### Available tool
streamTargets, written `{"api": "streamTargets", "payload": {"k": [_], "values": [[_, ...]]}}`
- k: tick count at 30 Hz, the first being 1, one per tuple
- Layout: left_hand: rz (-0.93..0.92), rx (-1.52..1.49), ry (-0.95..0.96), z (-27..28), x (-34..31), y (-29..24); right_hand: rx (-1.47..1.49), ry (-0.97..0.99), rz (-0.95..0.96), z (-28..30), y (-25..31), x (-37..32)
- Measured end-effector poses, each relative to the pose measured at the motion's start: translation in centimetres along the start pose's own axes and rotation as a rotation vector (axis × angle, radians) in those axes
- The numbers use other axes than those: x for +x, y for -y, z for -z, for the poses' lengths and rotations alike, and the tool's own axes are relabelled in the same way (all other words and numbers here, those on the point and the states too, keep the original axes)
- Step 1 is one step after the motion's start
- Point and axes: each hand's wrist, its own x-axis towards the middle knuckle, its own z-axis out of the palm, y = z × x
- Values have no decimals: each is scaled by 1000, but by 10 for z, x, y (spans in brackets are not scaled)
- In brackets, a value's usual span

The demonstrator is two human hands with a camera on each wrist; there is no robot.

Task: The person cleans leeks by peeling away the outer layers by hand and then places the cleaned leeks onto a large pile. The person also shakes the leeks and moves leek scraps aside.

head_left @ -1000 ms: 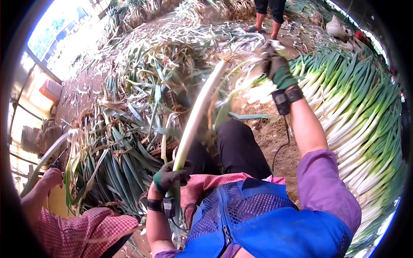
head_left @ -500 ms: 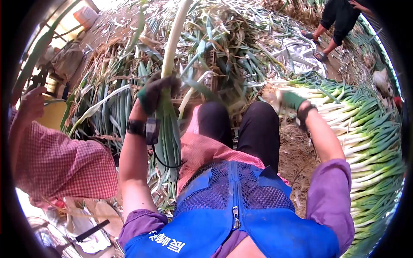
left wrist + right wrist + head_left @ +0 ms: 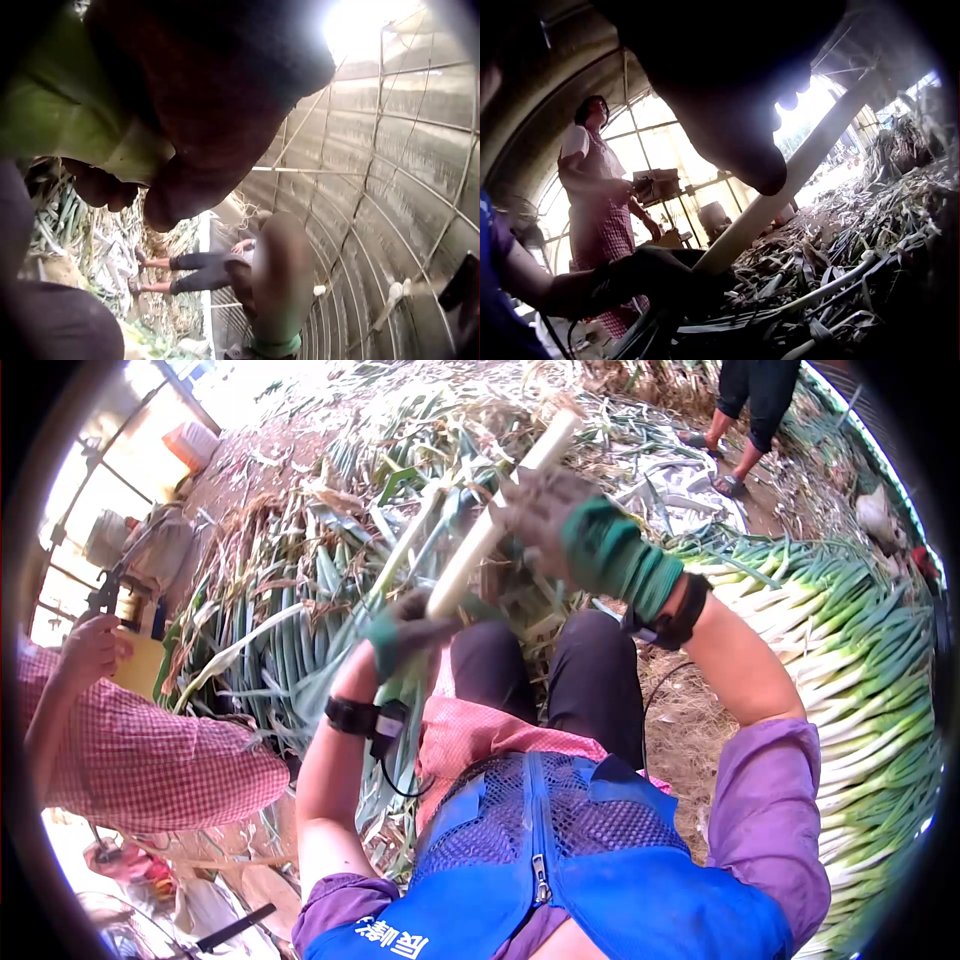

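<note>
A leek [image 3: 465, 565] slants up and away, its white shaft and root end beyond the left hand [image 3: 408, 632], which grips it lower down. In the left wrist view, dark gloved fingers [image 3: 214, 105] curl by the green part of the leek [image 3: 56, 112]. The right hand [image 3: 585, 540], gloved and blurred, is at the upper white shaft with its fingers extended. In the right wrist view its thumb lies against the shaft [image 3: 754, 221], fingertips show beside it, and the left hand [image 3: 656, 276] holds the lower end.
Untrimmed leeks and loose leaves [image 3: 290, 630] are heaped in front and to the left. Cleaned leeks [image 3: 850, 700] lie in a long row at the right. A person in a checked apron [image 3: 150, 750] is close at the left; another person's legs [image 3: 750, 420] stand at the back right.
The right hand has come from beside the cleaned leeks on the right to the upper white shaft. The left hand keeps its grip; the leek now tilts more to the right.
</note>
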Motion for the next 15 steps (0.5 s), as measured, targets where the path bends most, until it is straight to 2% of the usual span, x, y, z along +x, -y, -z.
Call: {"api": "streamTargets", "payload": {"k": [1,2,3,4,5,7,9,10,11,12,13,15], "values": [[57,108,14,-11,3,5,-104,2,50,2,8,-11],[74,244,74,-16,9,14,-88,31,63,-5,11,-25],[23,49,174,-27,12,25,-76,59,75,-10,13,-38],[17,155,205,-37,15,31,-25,221,58,-5,16,-46],[8,262,235,-46,19,35,77,292,39,-10,13,-59],[2,600,330,-59,25,27,51,682,-102,-5,15,-73],[-28,927,303,-84,16,-15,180,550,-85,16,11,-89],[-177,979,309,-73,29,6,202,461,-113,27,8,-101],[-263,765,311,-68,34,20,224,372,-138,37,3,-114],[-365,884,202,-91,19,-18,248,282,-160,48,-2,-127],[-500,921,153,-98,25,-25,195,329,-247,67,-3,-133],[-817,970,-36,-118,17,-62,206,277,-446,82,-17,-170]]}}
